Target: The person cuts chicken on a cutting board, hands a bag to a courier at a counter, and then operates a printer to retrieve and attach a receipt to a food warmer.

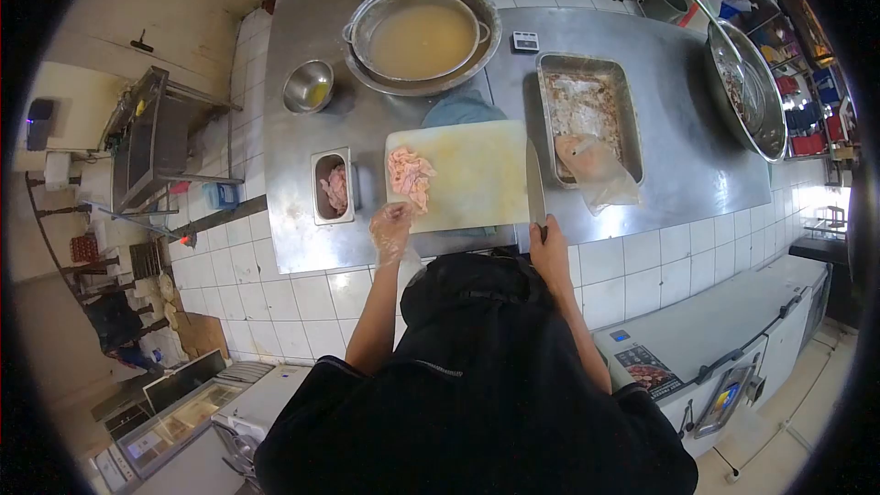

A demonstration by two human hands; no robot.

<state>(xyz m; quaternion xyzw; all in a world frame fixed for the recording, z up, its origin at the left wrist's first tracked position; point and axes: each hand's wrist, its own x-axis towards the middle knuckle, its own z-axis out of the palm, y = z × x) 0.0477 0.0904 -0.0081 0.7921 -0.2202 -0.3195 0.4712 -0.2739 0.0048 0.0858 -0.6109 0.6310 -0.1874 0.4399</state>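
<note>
From the head camera, a person is standing at a steel table point(660, 183) and looking down on a pale cutting board point(477, 179). The left hand point(392, 229), wearing a clear glove, is resting at the near left edge of the board. Its fingertips are touching the near end of a heap of raw meat point(410, 176). Whether that grip is pinching the meat or only lying against it, I cannot tell.

The right hand point(550, 252) is clenching the handle of a knife point(535, 185). The blade is lying along the right edge of the board and pointing away from the person.

The meat is sitting on the left part of the board, and its long axis is running away from the body, roughly parallel to the blade. The left hand is much the nearer. Bare board is lying between knife and meat, with nothing in the way.

Just left of the board, a small steel pan point(321, 211) is holding more pink pieces. To the right, a tray point(544, 110) is carrying crumbs and a pale bagged lump. A blue cloth point(463, 108) is showing beyond the board's far edge. Farther off, a small bowl point(308, 85) and a large pot point(362, 32) of cloudy liquid are standing on the table.
</note>
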